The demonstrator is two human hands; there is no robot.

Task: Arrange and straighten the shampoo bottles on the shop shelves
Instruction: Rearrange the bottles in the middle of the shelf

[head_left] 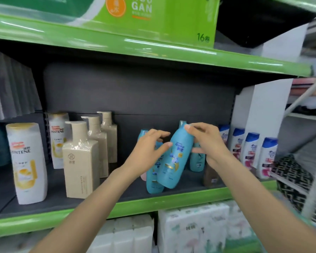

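A blue shampoo bottle (173,159) leans to the right on the dark middle shelf (117,196). My right hand (206,143) grips its upper part, thumb near the cap and fingers behind. My left hand (148,150) hovers at its left side with fingers loosely spread and the thumb touching the bottle. A second blue bottle (153,181) stands just left of it, its top hidden by my left hand. More blue bottles (196,161) stand behind.
Left on the shelf stand white Pantene bottles (28,161) and beige pump bottles (80,165). Blue-capped white bottles (250,152) line the right end, with a brown bottle (211,176) before them. Tissue packs (192,230) fill the shelf below. A green shelf edge (153,203) runs along the front.
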